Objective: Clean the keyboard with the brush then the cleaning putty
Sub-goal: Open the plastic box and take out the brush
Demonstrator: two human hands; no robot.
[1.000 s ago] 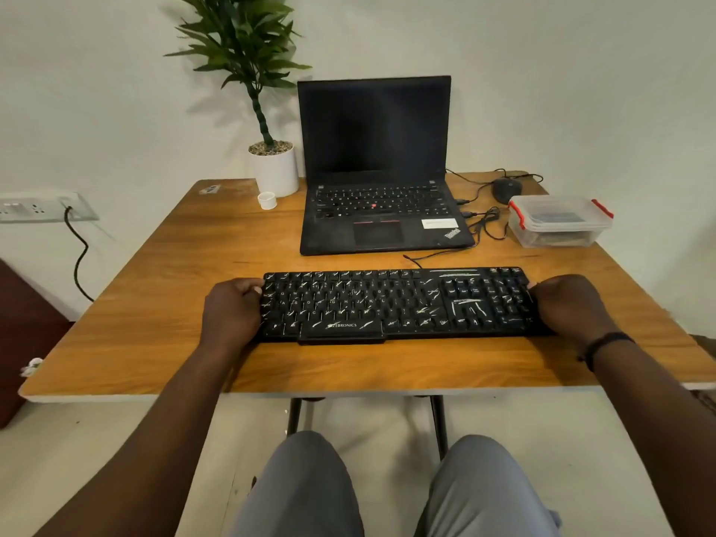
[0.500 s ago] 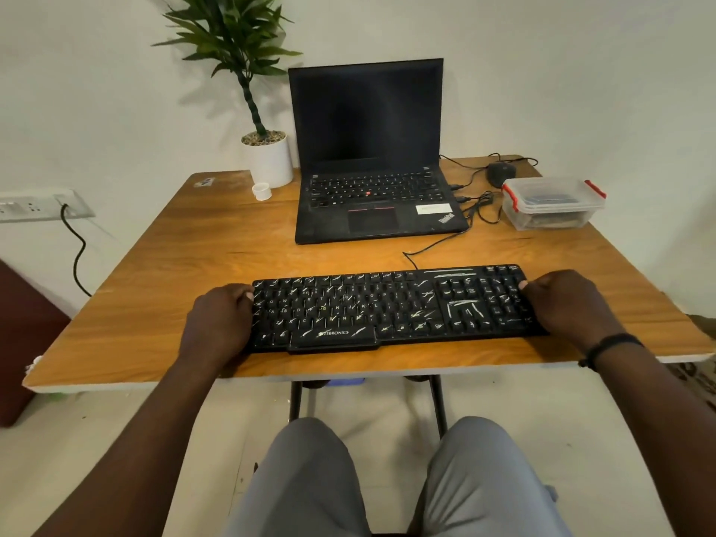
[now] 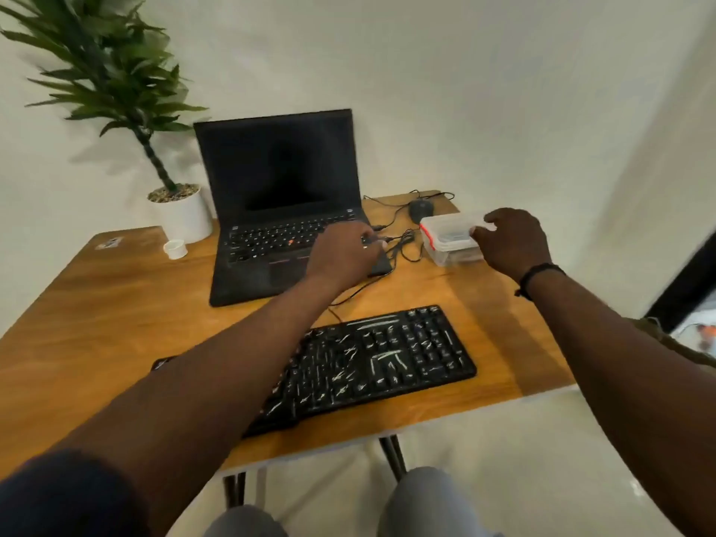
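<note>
A black keyboard (image 3: 372, 362) streaked with white marks lies near the table's front edge, its left end hidden under my left forearm. A clear plastic box (image 3: 449, 242) with red clips stands at the back right. My right hand (image 3: 511, 242) has its fingers spread at the box's right end, touching the lid. My left hand (image 3: 345, 253) hovers over the laptop's right corner, left of the box, fingers loosely curled and holding nothing. The box's contents are blurred; no brush or putty can be made out.
An open black laptop (image 3: 283, 211) stands behind the keyboard. A mouse (image 3: 420, 209) and tangled cables (image 3: 403, 246) lie between laptop and box. A potted plant (image 3: 180, 215) and a small white cap (image 3: 175, 249) are at the back left of the wooden table (image 3: 116, 304).
Both hands left the ends of the keyboard and reached forward to the back right, toward the plastic box. The view has swung right and tilted.
</note>
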